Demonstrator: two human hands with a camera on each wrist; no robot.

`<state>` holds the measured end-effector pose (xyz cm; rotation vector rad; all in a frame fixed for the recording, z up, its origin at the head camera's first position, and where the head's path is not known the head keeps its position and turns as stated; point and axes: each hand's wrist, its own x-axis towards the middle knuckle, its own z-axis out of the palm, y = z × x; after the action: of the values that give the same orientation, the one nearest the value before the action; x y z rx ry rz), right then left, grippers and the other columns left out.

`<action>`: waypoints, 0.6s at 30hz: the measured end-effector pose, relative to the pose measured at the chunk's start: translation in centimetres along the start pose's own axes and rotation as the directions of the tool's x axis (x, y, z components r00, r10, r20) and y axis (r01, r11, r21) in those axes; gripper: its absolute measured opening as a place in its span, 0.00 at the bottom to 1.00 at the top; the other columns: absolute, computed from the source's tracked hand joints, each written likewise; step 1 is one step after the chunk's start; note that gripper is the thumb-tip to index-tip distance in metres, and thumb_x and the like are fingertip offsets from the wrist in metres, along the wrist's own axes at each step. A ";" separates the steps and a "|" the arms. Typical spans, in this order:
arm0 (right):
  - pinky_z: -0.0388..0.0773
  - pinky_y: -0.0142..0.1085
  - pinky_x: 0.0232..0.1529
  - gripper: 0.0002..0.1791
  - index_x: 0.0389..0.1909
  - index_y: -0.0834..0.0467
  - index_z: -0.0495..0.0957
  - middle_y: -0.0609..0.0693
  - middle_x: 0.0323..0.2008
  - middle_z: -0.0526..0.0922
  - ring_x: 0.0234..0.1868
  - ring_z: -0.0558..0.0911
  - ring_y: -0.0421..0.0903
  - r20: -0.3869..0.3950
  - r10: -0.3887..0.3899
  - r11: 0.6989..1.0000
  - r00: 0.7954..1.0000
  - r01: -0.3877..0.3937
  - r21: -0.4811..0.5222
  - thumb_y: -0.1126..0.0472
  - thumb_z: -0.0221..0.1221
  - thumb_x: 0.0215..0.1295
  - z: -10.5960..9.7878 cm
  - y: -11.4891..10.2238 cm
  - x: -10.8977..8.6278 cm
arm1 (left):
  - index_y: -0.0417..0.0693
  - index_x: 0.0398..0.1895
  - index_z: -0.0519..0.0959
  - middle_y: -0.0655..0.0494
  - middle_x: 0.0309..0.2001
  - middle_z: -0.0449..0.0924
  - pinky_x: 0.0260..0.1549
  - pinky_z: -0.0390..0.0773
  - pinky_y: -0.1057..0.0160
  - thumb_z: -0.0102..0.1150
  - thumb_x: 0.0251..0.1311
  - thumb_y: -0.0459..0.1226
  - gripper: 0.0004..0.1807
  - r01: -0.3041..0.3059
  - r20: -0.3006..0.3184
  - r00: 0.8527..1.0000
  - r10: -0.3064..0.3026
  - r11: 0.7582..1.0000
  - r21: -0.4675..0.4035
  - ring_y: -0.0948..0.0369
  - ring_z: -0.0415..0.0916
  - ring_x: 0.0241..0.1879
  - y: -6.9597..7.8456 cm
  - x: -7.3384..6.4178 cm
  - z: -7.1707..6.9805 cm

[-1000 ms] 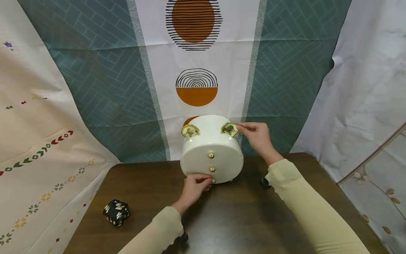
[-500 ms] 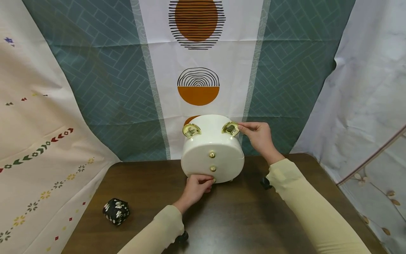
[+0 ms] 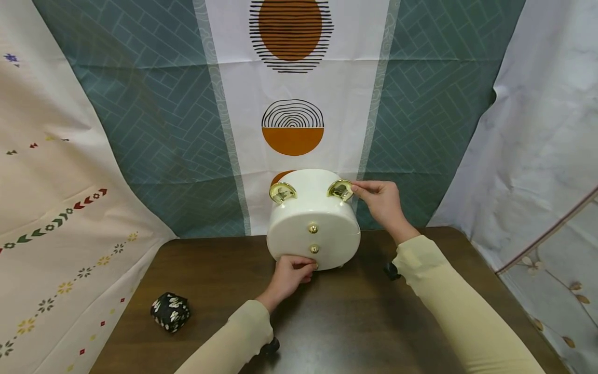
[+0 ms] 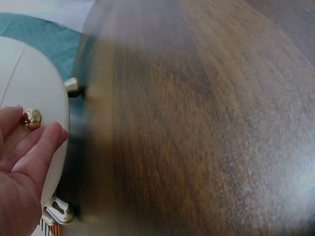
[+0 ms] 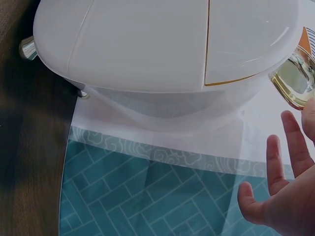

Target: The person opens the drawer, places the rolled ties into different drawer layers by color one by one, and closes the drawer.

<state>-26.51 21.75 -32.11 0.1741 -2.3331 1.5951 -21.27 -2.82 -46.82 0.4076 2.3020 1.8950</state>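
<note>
A glossy white rounded box (image 3: 299, 234) stands upright at the back of the brown table, with a column of gold knobs on its front and two gold ear-shaped rings on top. My left hand (image 3: 286, 278) has its thumb and fingers at the lowest gold knob (image 4: 32, 119), pinching it low on the front. At the top right, my right hand (image 3: 380, 202) pinches the rim of the right gold ear (image 3: 340, 190) between thumb and index finger. Its other fingers spread out in the right wrist view. The left gold ear (image 3: 282, 192) is untouched.
A small black pouch-like bundle with white flowers (image 3: 170, 312) lies at the table's left. Behind the box hangs a teal and white patterned cloth (image 3: 177, 119). Short metallic feet (image 4: 73, 87) hold the box off the wooden tabletop (image 3: 355, 322).
The head view has shifted very slightly. Both hands keep their places on the knob and the ear, and the box stays where it was.
</note>
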 end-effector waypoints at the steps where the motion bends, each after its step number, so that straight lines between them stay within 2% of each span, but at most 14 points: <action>1: 0.80 0.32 0.44 0.15 0.44 0.57 0.84 0.57 0.45 0.84 0.47 0.81 0.45 -0.001 0.001 1.000 1.000 -0.001 0.003 0.54 0.63 0.59 0.0 0.4 0.2 | 0.35 0.38 0.84 0.40 0.39 0.84 0.33 0.83 0.50 0.62 0.57 0.32 0.09 0.000 0.005 1.000 0.000 1.000 -0.001 0.45 0.82 0.35 0.0 0.0 0.0; 8: 0.79 0.39 0.49 0.18 0.45 0.55 0.84 0.55 0.46 0.84 0.49 0.81 0.46 -0.006 -0.012 1.000 1.000 0.012 0.007 0.49 0.63 0.58 0.0 1.0 0.4 | 0.35 0.41 0.83 0.41 0.43 0.83 0.35 0.83 0.51 0.60 0.58 0.32 0.10 -0.013 0.046 0.999 0.013 1.000 0.010 0.43 0.81 0.40 -0.2 0.1 0.0; 18: 0.80 0.39 0.48 0.17 0.44 0.55 0.84 0.55 0.44 0.85 0.48 0.81 0.46 -0.006 -0.014 1.000 1.000 0.014 -0.014 0.49 0.63 0.57 0.0 1.3 0.6 | 0.35 0.40 0.84 0.40 0.43 0.83 0.34 0.84 0.52 0.61 0.57 0.31 0.10 -0.050 0.028 0.998 0.048 0.998 0.048 0.45 0.82 0.41 -0.1 0.0 0.0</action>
<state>-27.42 22.27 -33.05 0.1819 -2.3327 1.5704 -21.25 -2.80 -46.91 0.4965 2.3456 1.8469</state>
